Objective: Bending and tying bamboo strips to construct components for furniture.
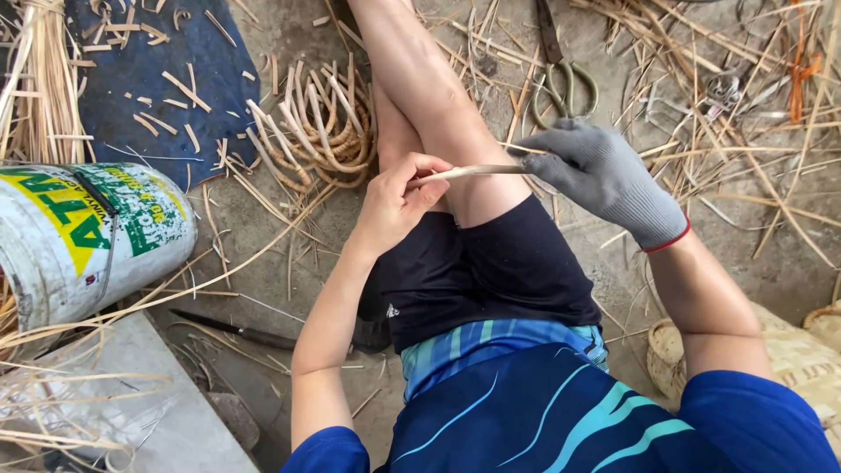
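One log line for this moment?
left hand: bare, pinching cane strip | right hand: grey-gloved, gripping strip's other end | over knee

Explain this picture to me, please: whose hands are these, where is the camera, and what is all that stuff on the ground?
The camera sits on a person's head and looks down at their own lap and hands. The bare left hand and the grey-gloved right hand pinch the two ends of a thin cane strip above the knee. On the concrete ground lie a coil of rattan, green-handled shears, a knife, a tipped white bucket, a blue mat and scattered cane offcuts. A woven basket stands at the lower right.
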